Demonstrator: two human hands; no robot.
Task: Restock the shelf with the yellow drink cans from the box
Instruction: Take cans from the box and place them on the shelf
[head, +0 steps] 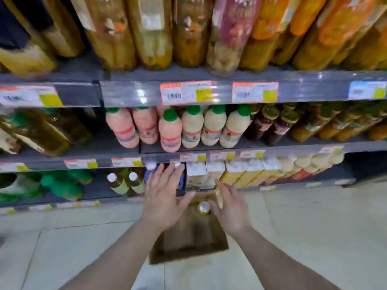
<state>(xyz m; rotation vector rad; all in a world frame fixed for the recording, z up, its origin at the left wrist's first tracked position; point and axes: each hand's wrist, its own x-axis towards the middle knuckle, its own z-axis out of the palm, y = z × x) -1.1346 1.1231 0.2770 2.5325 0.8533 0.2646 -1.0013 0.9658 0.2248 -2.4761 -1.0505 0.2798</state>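
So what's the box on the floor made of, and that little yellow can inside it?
The box looks like plain cardboard: dull brown, matte, with thin flat walls and an open top. The yellow can seems to be metal, since its round top shines silvery, though the picture is blurry. Both hands, left and right, are spread open above the box, holding nothing.

Bright, even light; glare on the price strips (pixel 209 93); motion blur throughout, edges bowed by wide-angle distortion.
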